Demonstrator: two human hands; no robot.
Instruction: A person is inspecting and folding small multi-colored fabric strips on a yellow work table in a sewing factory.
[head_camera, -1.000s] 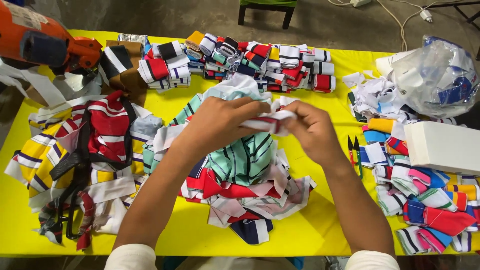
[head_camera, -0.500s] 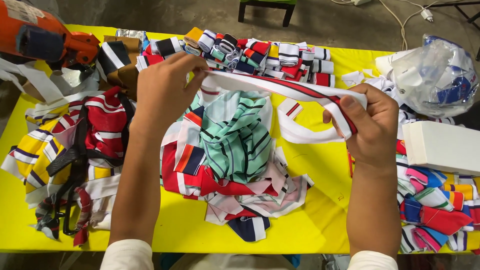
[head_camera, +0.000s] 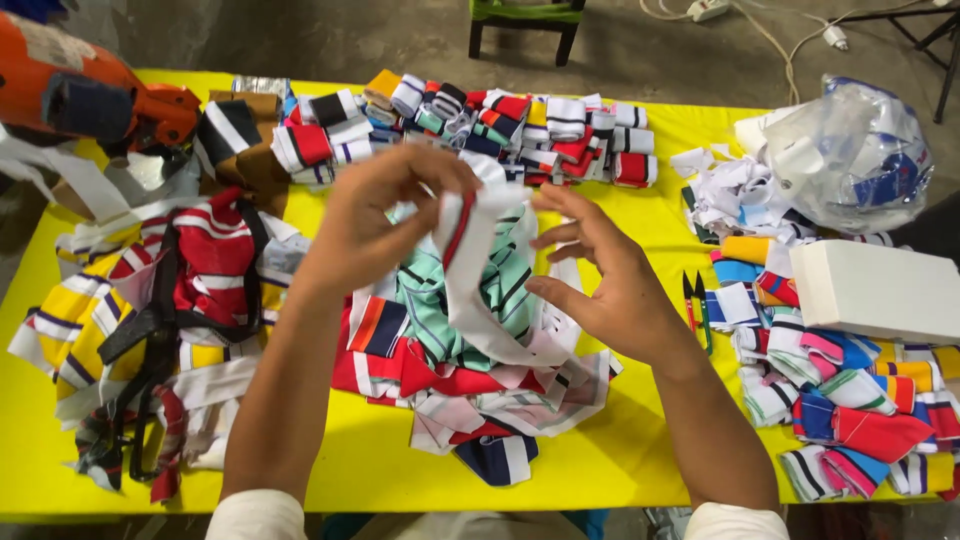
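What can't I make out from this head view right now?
- Left hand: its fingertips are blurred, so the exact pinch on the white strip with a red stripe is unclear.
- Heap of striped fabric pieces: the middle is covered by both hands and the strip.
- Orange tool: cut off by the left edge.
- Clear plastic bag: contents too crumpled to identify.
- Right hand: open, beside the strip; contact unclear.

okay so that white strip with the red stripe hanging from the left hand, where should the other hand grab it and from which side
Probably the lower hanging part of the white strip, coming in from the right. The left hand pinches its top, so the rest drapes freely over the striped pile. The open right hand is already beside it, and that side of the strip is unobstructed.
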